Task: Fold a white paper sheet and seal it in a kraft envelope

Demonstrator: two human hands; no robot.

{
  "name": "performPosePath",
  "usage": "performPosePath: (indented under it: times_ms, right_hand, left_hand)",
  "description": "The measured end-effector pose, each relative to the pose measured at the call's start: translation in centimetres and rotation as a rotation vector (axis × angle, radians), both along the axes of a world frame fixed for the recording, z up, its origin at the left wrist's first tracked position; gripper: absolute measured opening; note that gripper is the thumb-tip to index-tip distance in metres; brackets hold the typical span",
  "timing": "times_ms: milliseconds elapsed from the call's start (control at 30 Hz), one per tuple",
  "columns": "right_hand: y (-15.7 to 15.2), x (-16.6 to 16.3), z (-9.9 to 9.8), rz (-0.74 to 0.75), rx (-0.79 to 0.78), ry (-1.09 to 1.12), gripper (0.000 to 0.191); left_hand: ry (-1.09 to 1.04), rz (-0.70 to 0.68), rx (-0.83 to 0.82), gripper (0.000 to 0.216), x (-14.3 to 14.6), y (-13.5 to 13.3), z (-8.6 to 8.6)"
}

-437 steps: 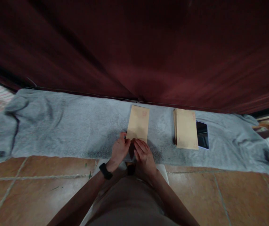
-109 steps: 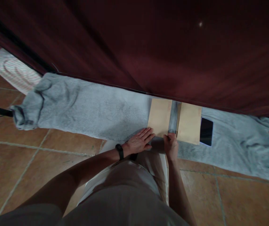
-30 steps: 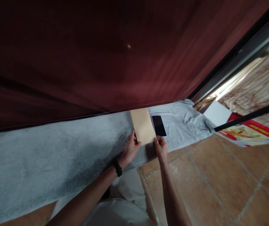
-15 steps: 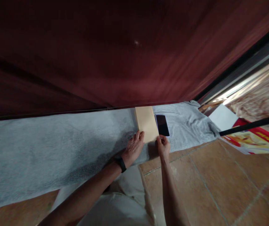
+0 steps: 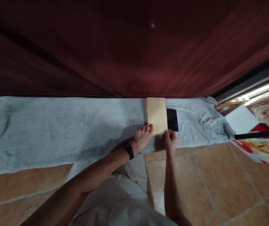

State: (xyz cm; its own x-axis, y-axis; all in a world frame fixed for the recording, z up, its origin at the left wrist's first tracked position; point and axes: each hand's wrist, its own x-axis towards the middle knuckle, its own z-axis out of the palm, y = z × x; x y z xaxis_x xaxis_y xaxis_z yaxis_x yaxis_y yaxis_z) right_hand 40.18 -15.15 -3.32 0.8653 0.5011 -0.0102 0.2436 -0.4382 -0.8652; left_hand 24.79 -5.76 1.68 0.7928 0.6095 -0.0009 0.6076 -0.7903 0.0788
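Note:
A stack of tan envelopes (image 5: pixel 157 114) lies on a grey towel (image 5: pixel 61 125) spread along the floor. My left hand (image 5: pixel 142 138), with a black band on its wrist, rests at the stack's near left corner, fingers together and lying flat against the edge. At the near right corner my right hand (image 5: pixel 171 141) has its fingers curled in a pinch on the envelope edge. A black phone (image 5: pixel 172 119) lies face up just right of the stack, touching or nearly touching it.
A dark red curtain (image 5: pixel 125 53) hangs right behind the towel. Terracotta floor tiles (image 5: pixel 219 185) run in front. At the right lie a white sheet (image 5: pixel 240 119), a red printed poster (image 5: pixel 263 147) and a black rod (image 5: pixel 259 135).
The single envelope from the middle of the towel now lies on the stack beside the phone. My view swung right, then back left. My left hand flattened at the stack's corner.

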Motion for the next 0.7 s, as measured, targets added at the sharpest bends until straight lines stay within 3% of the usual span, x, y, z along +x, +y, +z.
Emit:
performPosePath:
  times_ms: [367, 700]
  right_hand:
    - [-0.03, -0.2, 0.34, 0.007, -0.034, -0.038, 0.055]
    - [0.03, -0.06, 0.0, 0.0, -0.041, -0.049, 0.052]
  left_hand:
    - [-0.031, -0.062, 0.022, 0.04, -0.02, -0.36, -0.86]
    - [-0.006, -0.096, 0.023, 0.038, -0.07, -0.43, -0.42]
